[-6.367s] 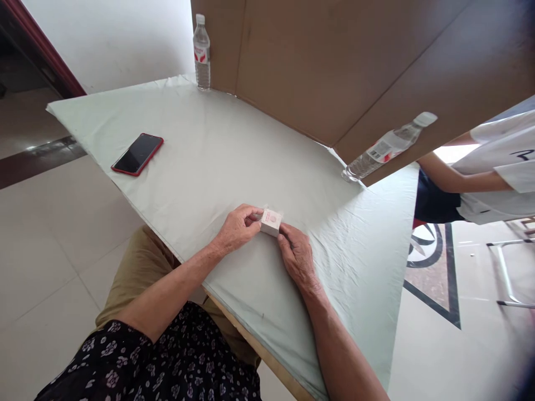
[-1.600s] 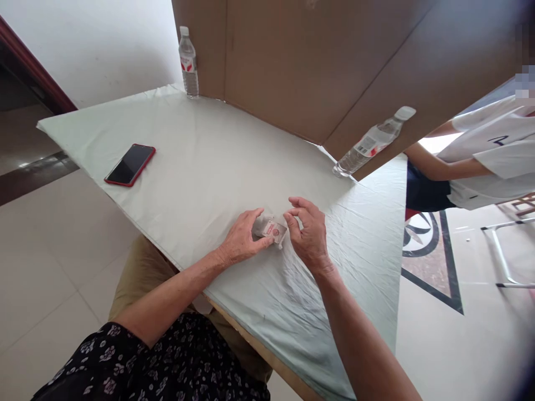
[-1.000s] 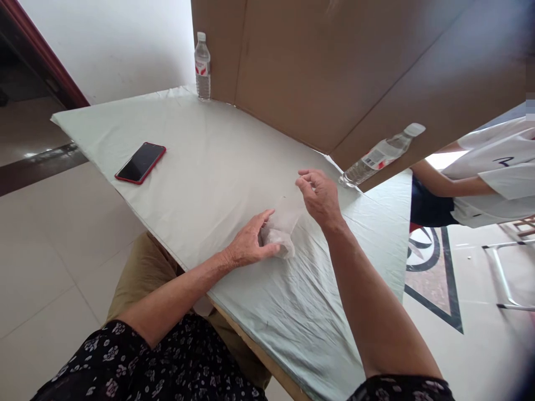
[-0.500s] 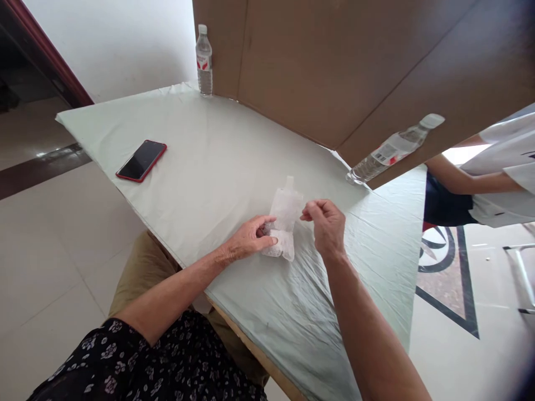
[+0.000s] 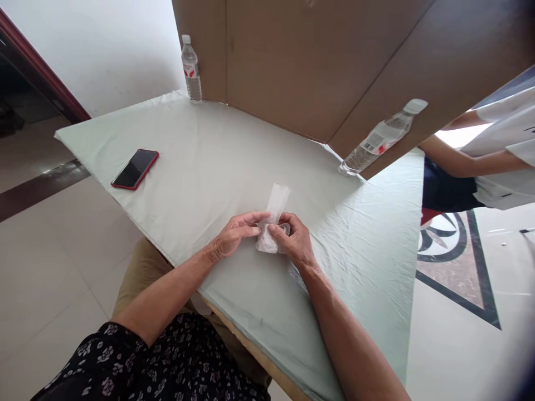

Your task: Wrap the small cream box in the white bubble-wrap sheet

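Both my hands meet near the table's front edge on a small bundle wrapped in translucent white wrap [image 5: 270, 236]. My left hand [image 5: 234, 236] pinches its left side with fingers closed. From the right, my right hand [image 5: 295, 240] grips it, fingers curled round the bundle. A loose strip of the wrap [image 5: 278, 197] stands up behind the hands. What lies inside the wrap is hidden.
A red-cased phone [image 5: 134, 169] lies at the table's left on the pale green cloth [image 5: 217, 161]. Two water bottles [image 5: 191, 69] [image 5: 382, 137] stand against a tall cardboard screen [image 5: 317, 61]. Another person in a white shirt [image 5: 507, 145] sits beyond the right side.
My right hand, which had pulled the wrap up and away, has come back down onto the bundle. The small box is now covered by the wrap.
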Action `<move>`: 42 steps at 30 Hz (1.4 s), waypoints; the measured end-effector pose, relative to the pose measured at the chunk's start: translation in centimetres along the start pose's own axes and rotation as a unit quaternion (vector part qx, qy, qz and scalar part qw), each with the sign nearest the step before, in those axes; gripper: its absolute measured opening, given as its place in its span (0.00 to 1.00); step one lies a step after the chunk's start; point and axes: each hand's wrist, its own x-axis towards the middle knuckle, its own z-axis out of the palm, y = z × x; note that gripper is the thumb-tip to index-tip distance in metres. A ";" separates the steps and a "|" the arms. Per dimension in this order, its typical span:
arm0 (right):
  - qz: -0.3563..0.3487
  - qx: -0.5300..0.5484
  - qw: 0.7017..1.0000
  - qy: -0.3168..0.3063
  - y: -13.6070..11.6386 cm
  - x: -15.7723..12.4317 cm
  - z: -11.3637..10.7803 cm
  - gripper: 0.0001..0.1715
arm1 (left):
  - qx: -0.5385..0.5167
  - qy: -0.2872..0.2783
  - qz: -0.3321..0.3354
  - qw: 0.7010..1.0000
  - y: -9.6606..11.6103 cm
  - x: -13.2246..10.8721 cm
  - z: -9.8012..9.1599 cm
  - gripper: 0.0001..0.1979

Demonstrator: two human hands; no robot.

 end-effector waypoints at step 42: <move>-0.084 0.066 0.974 0.202 1.0 1.4 -2.6 0.18 | 0.523 0.277 0.260 0.762 0.5 -0.3 -0.9 0.11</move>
